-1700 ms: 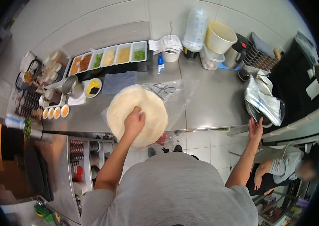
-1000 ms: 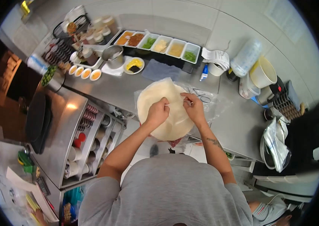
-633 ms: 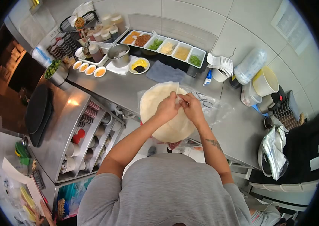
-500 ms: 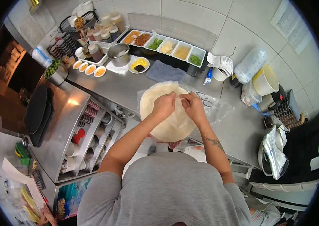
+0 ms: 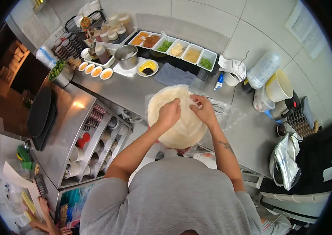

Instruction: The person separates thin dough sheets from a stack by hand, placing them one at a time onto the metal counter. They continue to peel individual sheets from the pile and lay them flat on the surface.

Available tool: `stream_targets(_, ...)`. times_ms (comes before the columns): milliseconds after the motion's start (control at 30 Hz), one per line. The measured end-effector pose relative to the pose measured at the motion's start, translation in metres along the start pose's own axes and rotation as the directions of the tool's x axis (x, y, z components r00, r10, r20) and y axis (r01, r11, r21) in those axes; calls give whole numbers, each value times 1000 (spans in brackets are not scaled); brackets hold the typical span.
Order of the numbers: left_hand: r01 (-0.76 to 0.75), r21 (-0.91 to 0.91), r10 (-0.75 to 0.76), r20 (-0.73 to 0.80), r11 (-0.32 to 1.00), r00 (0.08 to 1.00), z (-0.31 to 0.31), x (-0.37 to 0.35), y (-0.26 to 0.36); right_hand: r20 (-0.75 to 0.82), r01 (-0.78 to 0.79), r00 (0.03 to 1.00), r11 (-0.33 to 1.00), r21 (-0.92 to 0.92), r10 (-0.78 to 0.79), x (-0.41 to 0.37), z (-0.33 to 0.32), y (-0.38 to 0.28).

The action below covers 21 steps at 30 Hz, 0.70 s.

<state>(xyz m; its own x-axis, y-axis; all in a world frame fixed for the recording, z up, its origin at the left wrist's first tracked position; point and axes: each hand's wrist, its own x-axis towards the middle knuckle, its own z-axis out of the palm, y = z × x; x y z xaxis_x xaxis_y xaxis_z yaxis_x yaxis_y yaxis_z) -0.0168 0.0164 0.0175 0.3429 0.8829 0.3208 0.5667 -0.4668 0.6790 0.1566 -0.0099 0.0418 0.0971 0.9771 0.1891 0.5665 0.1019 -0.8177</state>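
A stack of round, pale, thin sheets lies on clear plastic at the front edge of the steel counter. My left hand is closed over the upper middle of the stack, its fingertips pinching the top sheet. Just to the right, my right hand has its fingers bent at the sheet's raised upper right edge; thumb and fingers look slightly apart. A pair of scissors lies partly under the plastic beside my right hand.
Behind lie a grey-blue cloth, a plate of yellow and black food, a metal pot and white topping trays. Black oval plates sit left. Another person's hands show lower left.
My hands have moved slightly apart, the right one opening a little and shifting right. The other person's hands at the lower left have moved up. The view has shifted slightly.
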Motion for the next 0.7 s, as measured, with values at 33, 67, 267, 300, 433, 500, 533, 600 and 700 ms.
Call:
stream_targets(33,-5,6,5,6,1000,1000,0,2,0,29,3,1000,1000,28,-3,2,2,-6)
stream_targets(67,-5,-29,5,5,1000,1000,3,3,-3,23,21,1000,999,27,-22,4,6,-2)
stream_targets(267,156,-179,-126,171,971,977,-1,20,5,66,100,993,995,0,-99,9,14,8)
stream_targets(300,99,-216,-71,132,971,989,3,22,2,51,141,989,990,-8,-141,10,12,10)
stream_targets(433,25,-126,-17,67,992,998,11,26,-9,82,91,992,995,37,-94,12,3,9)
stream_targets(500,-5,-131,1,-27,991,1000,6,23,-15,34,-89,996,986,142,85,12,2,15)
stream_targets(533,-18,-135,9,-73,991,997,2,21,-17,19,-177,984,965,196,177,11,2,21)
stream_targets(600,74,-162,-82,-46,984,996,-3,12,-23,-12,-184,982,971,151,188,8,3,38)
stream_targets(700,116,-180,-123,-26,977,992,1,0,-26,-19,-89,996,992,84,91,9,9,46)
